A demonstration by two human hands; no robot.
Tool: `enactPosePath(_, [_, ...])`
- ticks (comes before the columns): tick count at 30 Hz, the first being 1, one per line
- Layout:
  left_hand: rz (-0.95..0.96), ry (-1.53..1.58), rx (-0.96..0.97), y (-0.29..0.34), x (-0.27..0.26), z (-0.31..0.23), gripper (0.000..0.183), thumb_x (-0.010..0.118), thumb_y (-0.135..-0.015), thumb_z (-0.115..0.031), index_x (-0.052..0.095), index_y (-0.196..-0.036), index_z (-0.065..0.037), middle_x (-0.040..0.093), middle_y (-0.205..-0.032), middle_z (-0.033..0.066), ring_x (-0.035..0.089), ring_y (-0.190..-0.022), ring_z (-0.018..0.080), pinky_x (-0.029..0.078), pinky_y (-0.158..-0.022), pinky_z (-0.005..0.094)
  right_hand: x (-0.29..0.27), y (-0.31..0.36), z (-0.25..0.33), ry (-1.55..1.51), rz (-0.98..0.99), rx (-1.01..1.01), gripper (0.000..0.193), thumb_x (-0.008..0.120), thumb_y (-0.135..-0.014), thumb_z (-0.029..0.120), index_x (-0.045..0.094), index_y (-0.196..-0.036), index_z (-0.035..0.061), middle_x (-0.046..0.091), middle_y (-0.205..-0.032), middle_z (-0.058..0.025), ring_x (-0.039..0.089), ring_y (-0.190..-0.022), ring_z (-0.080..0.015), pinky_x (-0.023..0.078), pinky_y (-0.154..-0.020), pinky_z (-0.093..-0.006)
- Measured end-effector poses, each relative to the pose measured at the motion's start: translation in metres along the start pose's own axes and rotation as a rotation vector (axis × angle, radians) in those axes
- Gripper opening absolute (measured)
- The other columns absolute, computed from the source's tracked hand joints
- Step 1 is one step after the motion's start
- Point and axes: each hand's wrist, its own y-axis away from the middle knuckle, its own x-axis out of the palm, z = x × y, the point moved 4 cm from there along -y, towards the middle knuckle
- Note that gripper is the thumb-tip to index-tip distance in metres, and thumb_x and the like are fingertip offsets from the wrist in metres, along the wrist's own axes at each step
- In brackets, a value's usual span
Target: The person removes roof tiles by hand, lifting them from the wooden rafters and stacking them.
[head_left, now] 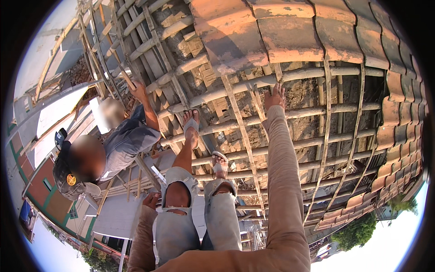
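Note:
My right arm stretches forward over the bare roof frame. At its end my right hand (275,97) lies with fingers straight and apart against a round wooden pole (253,85), just below the lowest row of clay roof tiles (290,38). Nothing shows in that hand. Beside my left knee is my left hand (152,200), its fingers curled in; whatever they may hold is hidden. My sandalled feet (192,123) stand on the poles. Thin wooden battens (240,122) cross the poles near my right hand.
At left a co-worker in a dark cap (72,177) leans in, one hand (140,92) at the poles. Gaps between the poles open onto woven matting and debris below. More tiles (394,122) cover the right side. Lower roofs (113,213) lie beneath at left.

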Motion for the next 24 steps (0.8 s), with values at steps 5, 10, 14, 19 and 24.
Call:
enactPosePath(5, [0.003,0.057,-0.047,-0.017,-0.036,-0.023,0.034,0.053,-0.090,-0.031,0.056,-0.108,-0.003,0.063,-0.100,0.0096,0.063,-0.084,0.0192,0.050,-0.068,0.0303,-0.039,0.002,0.034,-0.141,0.211,0.234,0.059,0.055,-0.082,0.038,0.045,-0.129,0.0035,0.043,-0.134,-0.0183,0.041,-0.124,-0.0317,0.035,-0.103,-0.0384])
enactPosePath(10, [0.025,0.100,0.041,-0.024,-0.073,-0.081,0.038,0.055,-0.089,-0.035,0.056,-0.109,-0.003,0.063,-0.103,0.0100,0.063,-0.085,0.0196,0.050,-0.067,0.0302,-0.088,0.038,0.016,-0.172,0.335,0.296,0.062,0.061,-0.077,0.043,0.051,-0.124,0.0051,0.055,-0.118,-0.0221,0.054,-0.110,-0.0342,0.042,-0.095,-0.0400])
enactPosePath(14, [0.107,0.110,0.161,-0.045,-0.069,-0.153,0.039,0.055,-0.089,-0.037,0.056,-0.107,-0.004,0.063,-0.104,0.0099,0.062,-0.086,0.0194,0.050,-0.069,0.0306,-0.141,0.032,-0.034,0.033,0.309,0.170,0.061,0.062,-0.075,0.043,0.054,-0.121,0.0040,0.058,-0.114,-0.0219,0.056,-0.107,-0.0348,0.043,-0.093,-0.0397])
enactPosePath(19, [0.091,0.148,0.187,-0.036,-0.039,-0.200,0.040,0.055,-0.088,-0.039,0.056,-0.108,-0.004,0.062,-0.104,0.0112,0.062,-0.086,0.0193,0.049,-0.070,0.0297,-0.228,-0.008,-0.008,0.054,0.155,0.006,0.053,0.063,-0.074,0.042,0.060,-0.111,0.0039,0.061,-0.105,-0.0219,0.058,-0.101,-0.0340,0.046,-0.088,-0.0399])
enactPosePath(24, [0.221,0.237,0.131,-0.071,0.006,-0.175,0.038,0.055,-0.089,-0.038,0.056,-0.107,-0.004,0.063,-0.098,0.0084,0.063,-0.082,0.0167,0.049,-0.066,0.0279,-0.248,-0.080,-0.017,-0.090,0.010,0.148,0.050,0.063,-0.074,0.041,0.063,-0.105,0.0022,0.062,-0.103,-0.0224,0.059,-0.098,-0.0347,0.047,-0.087,-0.0405])
